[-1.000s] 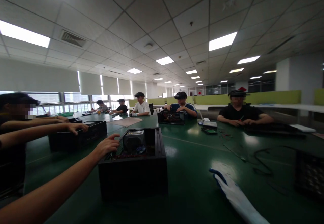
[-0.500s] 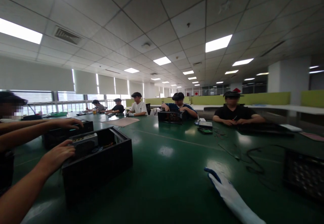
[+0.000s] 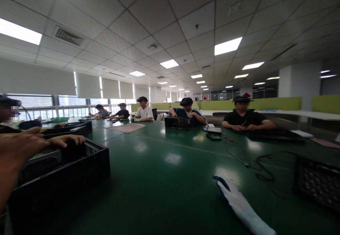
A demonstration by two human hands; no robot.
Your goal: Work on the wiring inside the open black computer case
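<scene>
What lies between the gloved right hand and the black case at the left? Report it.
Nothing visible. Only bare green table separates the gloved right hand, flat on the tabletop, from the black case. The loose cables lie further right, outside that path. The left hand is at the case.

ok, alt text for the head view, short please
The wearer's bare left hand rests on the near edge of an open black computer case on a long green table; the gloved right hand lies flat on the tabletop. Other seated people work at similar cases further along.
</scene>
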